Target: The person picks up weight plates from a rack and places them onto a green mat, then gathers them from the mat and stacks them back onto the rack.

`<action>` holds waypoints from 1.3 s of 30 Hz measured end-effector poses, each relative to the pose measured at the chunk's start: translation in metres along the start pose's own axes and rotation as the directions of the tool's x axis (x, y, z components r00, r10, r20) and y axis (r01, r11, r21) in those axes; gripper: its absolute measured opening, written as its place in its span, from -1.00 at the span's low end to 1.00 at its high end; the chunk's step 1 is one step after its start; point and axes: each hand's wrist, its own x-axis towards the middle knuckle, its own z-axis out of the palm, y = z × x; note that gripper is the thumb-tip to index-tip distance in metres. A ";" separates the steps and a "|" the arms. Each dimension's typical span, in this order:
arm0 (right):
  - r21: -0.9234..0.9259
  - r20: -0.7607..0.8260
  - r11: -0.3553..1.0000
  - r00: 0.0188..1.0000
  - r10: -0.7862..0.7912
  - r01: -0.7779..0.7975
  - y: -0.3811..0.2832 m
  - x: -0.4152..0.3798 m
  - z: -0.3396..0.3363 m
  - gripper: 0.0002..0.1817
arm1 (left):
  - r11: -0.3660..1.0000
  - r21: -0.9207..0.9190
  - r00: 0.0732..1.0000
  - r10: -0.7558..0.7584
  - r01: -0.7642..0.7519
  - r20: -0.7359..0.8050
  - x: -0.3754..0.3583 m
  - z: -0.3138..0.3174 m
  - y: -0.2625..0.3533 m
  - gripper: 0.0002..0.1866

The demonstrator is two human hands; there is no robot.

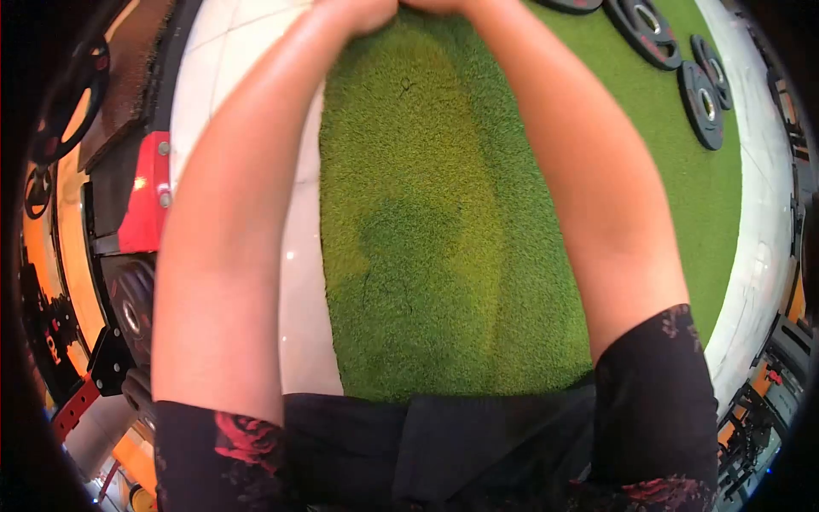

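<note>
Both my arms stretch forward over a strip of green artificial turf [418,213]. At the top edge of the head view, my left hand [368,12] shows only its wrist and lower part. Close beside it, my right hand [439,4] is cut off by the same edge. The fingers of both hands are out of frame, so I cannot make out whether they hold anything. Dark shadows of my body fall on the turf between my arms.
Several black weight plates [702,104] lie on the turf at the upper right. A red metal rack foot [147,192] and more weight plates [132,309] stand at the left. White floor tiles [309,282] border the turf.
</note>
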 end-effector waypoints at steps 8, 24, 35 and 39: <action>-0.036 -0.103 0.991 0.986 -0.131 0.127 -0.024 -0.191 0.004 -0.22 | 0.978 -0.179 0.990 0.091 -0.110 -0.108 -0.191 -0.032 0.074 -0.47; -0.035 0.281 0.863 0.824 0.492 -0.504 -0.037 -0.296 -0.047 0.00 | 0.670 -0.071 0.648 -0.676 0.739 0.351 -0.244 -0.076 0.186 0.03; 0.124 0.256 0.888 0.879 0.402 -0.442 -0.118 -0.261 -0.046 0.05 | 0.735 -0.094 0.733 -0.639 0.671 0.232 -0.263 -0.147 0.098 -0.01; 0.172 0.269 0.942 0.934 0.237 -0.289 -0.218 -0.229 -0.062 0.10 | 0.724 -0.015 0.722 -0.685 0.689 0.096 -0.318 -0.205 0.015 0.01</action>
